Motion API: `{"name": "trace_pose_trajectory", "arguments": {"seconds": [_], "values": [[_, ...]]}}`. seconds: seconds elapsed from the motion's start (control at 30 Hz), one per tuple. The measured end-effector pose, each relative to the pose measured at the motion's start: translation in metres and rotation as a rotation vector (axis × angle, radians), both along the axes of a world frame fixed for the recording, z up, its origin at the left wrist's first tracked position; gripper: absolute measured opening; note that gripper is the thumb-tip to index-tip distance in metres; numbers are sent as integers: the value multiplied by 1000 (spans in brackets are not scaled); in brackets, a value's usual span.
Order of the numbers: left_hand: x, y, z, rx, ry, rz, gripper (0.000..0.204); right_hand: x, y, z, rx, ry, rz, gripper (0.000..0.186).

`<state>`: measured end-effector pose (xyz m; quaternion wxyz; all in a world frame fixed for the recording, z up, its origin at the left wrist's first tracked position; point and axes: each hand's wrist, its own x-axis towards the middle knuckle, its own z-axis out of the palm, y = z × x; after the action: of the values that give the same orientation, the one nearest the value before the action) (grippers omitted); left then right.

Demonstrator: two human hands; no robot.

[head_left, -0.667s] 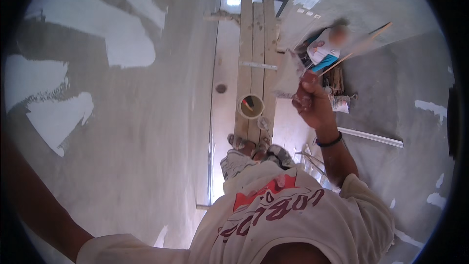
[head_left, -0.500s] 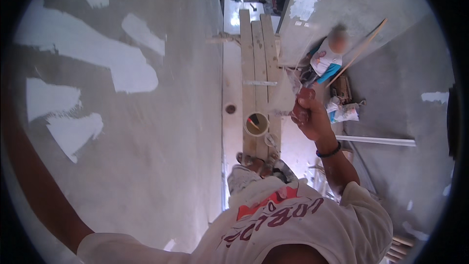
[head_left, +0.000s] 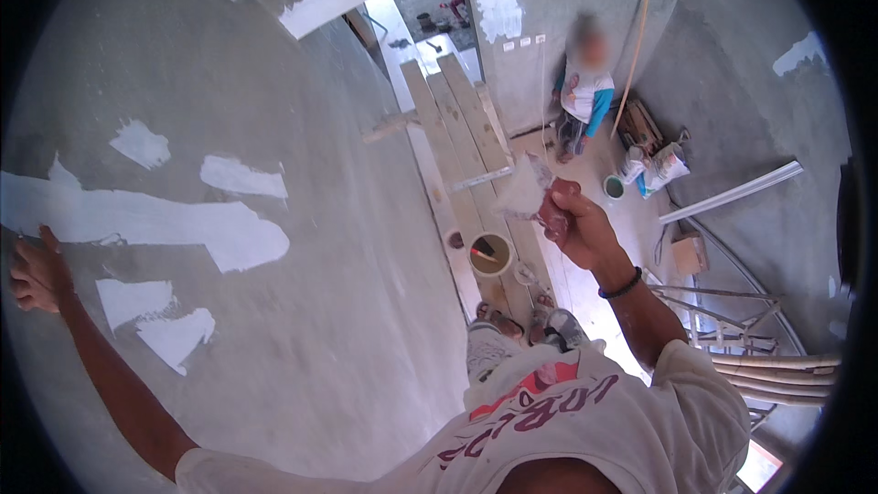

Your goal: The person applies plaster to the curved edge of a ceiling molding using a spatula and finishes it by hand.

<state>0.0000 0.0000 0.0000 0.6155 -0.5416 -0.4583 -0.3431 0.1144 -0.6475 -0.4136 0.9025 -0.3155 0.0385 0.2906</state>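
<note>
My left hand (head_left: 41, 273) is raised against the grey wall (head_left: 320, 329) at the far left, at the lower edge of a long white putty patch (head_left: 137, 210). Its fingers are curled round something too near the dark rim to make out. In front of my chest, my right hand (head_left: 582, 227) grips the reddish-brown handle of a putty knife (head_left: 523, 190). White putty covers its wide blade, which points left over the planks. Below it, a round bucket (head_left: 509, 265) holds a brush (head_left: 482, 253) with a red and dark handle.
I stand on narrow wooden planks (head_left: 464, 142) raised above the floor. Beyond them is a doorway (head_left: 439, 14). Another person (head_left: 585, 82) stands by the far wall near a leaning pole (head_left: 637, 32). Sacks (head_left: 663, 169), a white profile (head_left: 732, 192) and bamboo poles (head_left: 777, 375) lie right.
My view has turned, so the planks now slant and more of the right side shows. My left hand has come into view on the wall. My right hand still holds the putty knife.
</note>
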Motion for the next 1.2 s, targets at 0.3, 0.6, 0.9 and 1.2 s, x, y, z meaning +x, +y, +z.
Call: {"name": "trace_pose_trajectory", "arguments": {"seconds": [0.3, 0.6, 0.9, 1.2], "values": [[-2, -19, -12, -12, 11, -318, 53, 1, -22, -27, 81, -21, -121, 7], [7, -104, 19, -108, 4, -803, 51, 13, -30, -47, 81, 84, -232, 10], [16, -310, 166, 136, 231, -1261, 40, 38, -1, -87, 268, -1, -316, 10], [-1, -426, 249, 390, 135, -1188, 41, 89, 44, 39, 473, -352, -186, 23]]}}
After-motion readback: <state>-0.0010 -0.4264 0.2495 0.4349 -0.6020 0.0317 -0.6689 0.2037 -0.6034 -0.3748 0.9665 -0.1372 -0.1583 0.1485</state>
